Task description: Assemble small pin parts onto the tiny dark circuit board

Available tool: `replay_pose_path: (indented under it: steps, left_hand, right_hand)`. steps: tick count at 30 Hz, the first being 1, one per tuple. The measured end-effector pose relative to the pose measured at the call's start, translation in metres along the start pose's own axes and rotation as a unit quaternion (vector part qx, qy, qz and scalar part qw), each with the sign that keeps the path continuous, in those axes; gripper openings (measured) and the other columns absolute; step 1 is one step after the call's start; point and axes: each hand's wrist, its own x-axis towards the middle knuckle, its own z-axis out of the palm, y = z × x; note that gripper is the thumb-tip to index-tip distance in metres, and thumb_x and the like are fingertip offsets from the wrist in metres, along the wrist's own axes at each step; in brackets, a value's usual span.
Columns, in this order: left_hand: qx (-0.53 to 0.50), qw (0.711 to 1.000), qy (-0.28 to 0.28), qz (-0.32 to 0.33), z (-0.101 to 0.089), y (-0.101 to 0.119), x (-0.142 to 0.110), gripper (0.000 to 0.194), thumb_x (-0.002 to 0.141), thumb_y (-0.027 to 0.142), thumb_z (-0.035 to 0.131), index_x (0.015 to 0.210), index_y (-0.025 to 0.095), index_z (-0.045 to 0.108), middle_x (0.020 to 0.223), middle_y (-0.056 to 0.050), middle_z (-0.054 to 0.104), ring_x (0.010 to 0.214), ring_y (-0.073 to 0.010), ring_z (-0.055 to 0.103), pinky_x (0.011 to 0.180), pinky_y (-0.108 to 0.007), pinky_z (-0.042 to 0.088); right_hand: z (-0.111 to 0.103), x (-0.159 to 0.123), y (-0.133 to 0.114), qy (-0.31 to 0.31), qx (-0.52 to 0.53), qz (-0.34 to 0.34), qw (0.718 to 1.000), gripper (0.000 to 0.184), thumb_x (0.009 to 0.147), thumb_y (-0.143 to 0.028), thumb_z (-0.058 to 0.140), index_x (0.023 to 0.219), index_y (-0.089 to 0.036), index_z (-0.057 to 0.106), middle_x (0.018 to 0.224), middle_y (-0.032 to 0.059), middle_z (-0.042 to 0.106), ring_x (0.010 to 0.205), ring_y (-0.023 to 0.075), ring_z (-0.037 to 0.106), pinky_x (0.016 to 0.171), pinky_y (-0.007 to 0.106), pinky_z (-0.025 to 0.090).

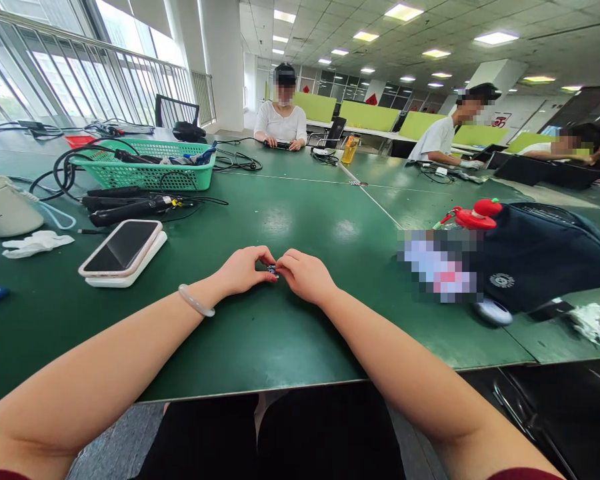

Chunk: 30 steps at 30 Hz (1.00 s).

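Observation:
Over the green tabletop [280,347], my two hands meet at the middle of the view. A small dark-blue and silvery piece [272,269] shows between them, too tiny for me to tell its kind. My left hand [244,269], with a pale bangle [196,301] on the wrist, pinches the piece between thumb and fingers. Closed fingertips of my right hand [305,275] touch the piece from the right side. Part of it is hidden behind the fingers.
On the left are a phone [125,245] on a white box, a green basket [150,175] of cables and a white bottle [7,203]. A dark-blue bag [545,253] and a mouse [493,311] lie on the right. Several people sit around the table.

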Motion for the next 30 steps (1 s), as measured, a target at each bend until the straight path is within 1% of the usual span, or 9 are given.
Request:
replay_pose_path:
  steps: [3, 6, 8, 11, 14, 19, 21, 25, 30]
  left_hand:
    - [0.013, 1.0, 0.016, 0.008, 0.0, -0.001, 0.0, 0.025, 0.068, 0.039, 0.067, 0.082, 0.021, 0.058, 0.09, -0.001, 0.066, 0.086, -0.0198, 0.058, 0.078, -0.033, 0.044]
    - [0.018, 0.999, 0.029, 0.014, 0.0, -0.002, 0.0, 0.024, 0.068, 0.038, 0.067, 0.084, 0.022, 0.058, 0.09, -0.001, 0.066, 0.088, -0.0201, 0.058, 0.08, -0.033, 0.044]
    - [0.015, 0.999, 0.032, 0.012, 0.0, -0.002, 0.0, 0.024, 0.068, 0.038, 0.067, 0.085, 0.022, 0.059, 0.091, -0.001, 0.066, 0.087, -0.02, 0.059, 0.079, -0.033, 0.044]
    - [-0.004, 0.999, 0.031, -0.012, 0.001, -0.003, 0.0, 0.024, 0.067, 0.036, 0.068, 0.083, 0.021, 0.059, 0.086, -0.001, 0.066, 0.081, -0.0187, 0.06, 0.073, -0.031, 0.045]
    - [-0.023, 0.999, 0.035, -0.035, 0.002, -0.004, 0.001, 0.023, 0.067, 0.034, 0.069, 0.081, 0.02, 0.058, 0.074, 0.0, 0.064, 0.071, -0.0165, 0.059, 0.066, -0.028, 0.045]
    - [-0.021, 0.996, 0.068, -0.054, 0.002, -0.01, 0.004, 0.021, 0.067, 0.033, 0.067, 0.08, 0.02, 0.057, 0.072, 0.0, 0.063, 0.068, -0.016, 0.058, 0.064, -0.028, 0.044]
    - [-0.021, 0.995, 0.078, -0.062, 0.003, -0.014, 0.004, 0.022, 0.066, 0.033, 0.067, 0.08, 0.02, 0.057, 0.073, 0.0, 0.063, 0.069, -0.0161, 0.058, 0.064, -0.028, 0.044]
    - [-0.018, 0.994, 0.082, -0.076, 0.004, -0.018, 0.005, 0.026, 0.064, 0.036, 0.069, 0.08, 0.02, 0.057, 0.074, 0.0, 0.063, 0.069, -0.016, 0.058, 0.063, -0.028, 0.044]
    - [-0.004, 0.993, 0.077, -0.089, 0.003, -0.017, 0.004, 0.021, 0.065, 0.031, 0.068, 0.079, 0.02, 0.057, 0.073, 0.0, 0.063, 0.069, -0.0156, 0.059, 0.064, -0.027, 0.044]
  right_hand:
    - [-0.002, 0.0, 0.003, 0.02, 0.023, 0.011, 0.999, 0.019, 0.091, -0.026, 0.044, 0.093, -0.022, 0.063, 0.094, 0.0032, 0.059, 0.083, 0.0121, 0.056, 0.072, 0.023, 0.038]
    - [-0.007, 0.0, 0.01, 0.033, 0.037, 0.05, 0.998, 0.017, 0.089, -0.024, 0.047, 0.091, -0.022, 0.064, 0.092, 0.0025, 0.06, 0.079, 0.0117, 0.055, 0.071, 0.024, 0.039]
    - [-0.01, -0.001, 0.016, 0.012, 0.04, 0.074, 0.996, 0.014, 0.086, -0.026, 0.052, 0.089, -0.022, 0.065, 0.086, 0.0018, 0.06, 0.076, 0.0117, 0.054, 0.069, 0.024, 0.039]
    - [-0.01, -0.003, 0.023, -0.046, 0.042, 0.082, 0.995, 0.014, 0.081, -0.034, 0.06, 0.086, -0.021, 0.066, 0.083, 0.0013, 0.06, 0.076, 0.0126, 0.055, 0.068, 0.025, 0.039]
    - [-0.008, -0.004, 0.022, -0.075, 0.044, 0.067, 0.994, 0.019, 0.079, -0.036, 0.062, 0.091, -0.022, 0.066, 0.088, 0.0016, 0.06, 0.08, 0.0129, 0.055, 0.071, 0.025, 0.041]
    - [-0.001, -0.001, 0.008, -0.037, 0.016, -0.007, 0.999, 0.027, 0.082, -0.036, 0.058, 0.105, -0.026, 0.066, 0.102, 0.0041, 0.059, 0.089, 0.016, 0.051, 0.082, 0.03, 0.04]
    - [0.001, 0.0, 0.006, -0.024, 0.002, -0.022, 0.999, 0.026, 0.082, -0.034, 0.059, 0.105, -0.025, 0.067, 0.102, 0.0047, 0.06, 0.09, 0.0172, 0.049, 0.085, 0.031, 0.039]
    - [0.003, 0.0, 0.008, -0.017, 0.005, -0.009, 1.0, 0.024, 0.082, -0.034, 0.059, 0.101, -0.022, 0.069, 0.097, 0.0052, 0.062, 0.088, 0.0173, 0.049, 0.083, 0.032, 0.039]
    - [0.007, 0.0, 0.006, -0.02, 0.009, -0.038, 0.999, 0.026, 0.084, -0.037, 0.056, 0.104, -0.024, 0.068, 0.093, 0.0052, 0.062, 0.083, 0.0159, 0.048, 0.08, 0.031, 0.039]
